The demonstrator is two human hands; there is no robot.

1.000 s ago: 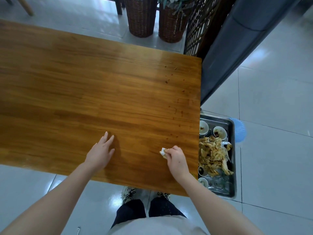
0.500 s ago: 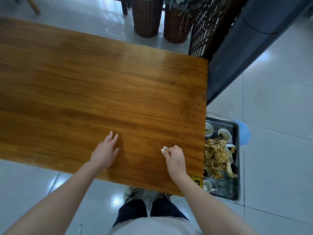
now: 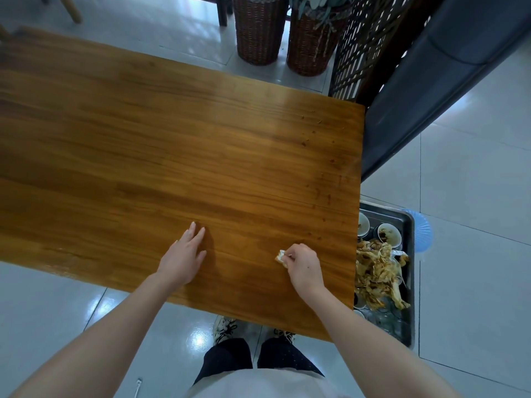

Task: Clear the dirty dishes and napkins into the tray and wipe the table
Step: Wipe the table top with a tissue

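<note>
**Occluded and truncated items around the right-hand grip**

The right hand (image 3: 304,267) pinched a napkin wad (image 3: 280,257); only a white corner protruded past the fingers, and the remainder was concealed. Outboard of the grip, the table (image 3: 143,168) edge covered the grip-side wall of the tray (image 3: 411,282) and part of one bowl (image 3: 363,224). Soiled napkins (image 3: 373,274) hid further dishes. Specks (image 3: 329,198) beyond the grip were too small to identify. Far from the grip, the table ran off the frame edge and the wicker baskets (image 3: 258,33) were cut at the top.
</note>
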